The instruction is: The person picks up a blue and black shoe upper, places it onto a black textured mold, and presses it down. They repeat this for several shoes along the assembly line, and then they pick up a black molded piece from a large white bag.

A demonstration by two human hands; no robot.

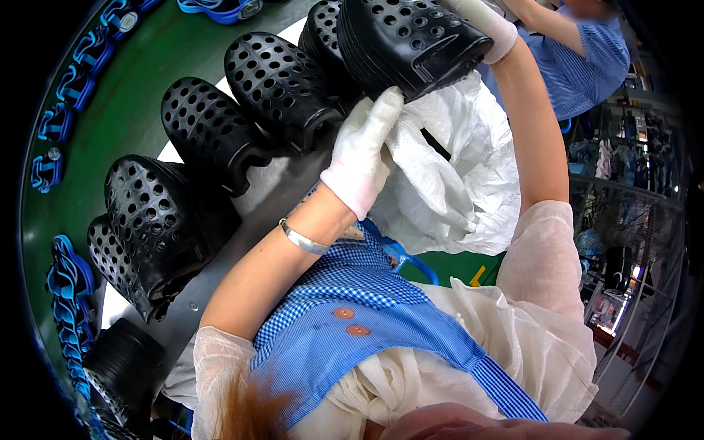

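A thick stack of nested black clog uppers [418, 33], full of round holes, is held tilted at the top middle, over the table's edge. My left hand [367, 139], in a white glove, is closed on the stack's lower edge, its thumb showing and its other fingers hidden behind. My right hand [480, 22], gloved too, grips the far right end; its fingers are partly cut off by the frame. Just below the stack is a crumpled white plastic bag [469, 169], with a dark gap in its folds.
More stacks of black uppers [279, 81] line the grey-white table edge to the left. Blue straps [70, 293] lie along the green surface [147, 66]. Another person [579, 66] in blue works at the upper right. Wire shelving [631, 213] stands to the right.
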